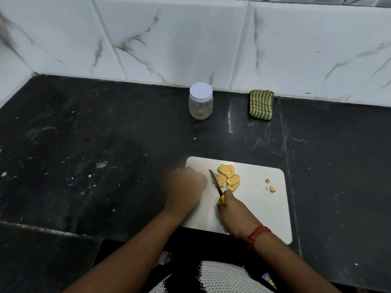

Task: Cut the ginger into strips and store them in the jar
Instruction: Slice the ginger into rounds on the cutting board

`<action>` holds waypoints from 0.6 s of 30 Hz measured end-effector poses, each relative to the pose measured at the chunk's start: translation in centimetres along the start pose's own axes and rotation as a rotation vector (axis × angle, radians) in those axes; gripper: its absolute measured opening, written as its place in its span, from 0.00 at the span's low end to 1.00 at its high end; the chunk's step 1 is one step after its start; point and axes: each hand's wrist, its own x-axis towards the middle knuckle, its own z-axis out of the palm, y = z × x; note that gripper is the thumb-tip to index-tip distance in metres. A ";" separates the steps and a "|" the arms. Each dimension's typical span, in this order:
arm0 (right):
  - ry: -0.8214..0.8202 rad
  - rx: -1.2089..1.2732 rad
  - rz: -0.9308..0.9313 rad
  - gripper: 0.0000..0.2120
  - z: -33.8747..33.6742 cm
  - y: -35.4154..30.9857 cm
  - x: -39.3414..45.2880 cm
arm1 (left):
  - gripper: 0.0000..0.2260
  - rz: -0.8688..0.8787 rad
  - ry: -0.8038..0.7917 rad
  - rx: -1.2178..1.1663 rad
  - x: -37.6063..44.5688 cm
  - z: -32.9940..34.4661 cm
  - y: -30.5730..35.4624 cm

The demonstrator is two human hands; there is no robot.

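Gripped in the right hand (232, 212) is a small knife (215, 182) with a yellow handle, its blade being pointed away toward the far left, with the tip lying beside the ginger slices (229, 177). Whether the edge is touching the ginger cannot be told. The slices are being kept in an overlapping heap on the far half of the white cutting board (264, 208). The left hand (186, 187) is being held curled at the board's left edge, just left of the blade; what its fingers are holding cannot be told. A few ginger scraps (270, 187) are lying to the right. The jar (200, 101), lid on, is standing far back on the black counter (84, 144), beside a striped cloth (261, 104).
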 end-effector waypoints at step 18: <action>0.007 -0.097 -0.028 0.06 0.7 -0.1 -0.2 | 0.05 -0.057 0.010 -0.053 0.0 0.7 0.1</action>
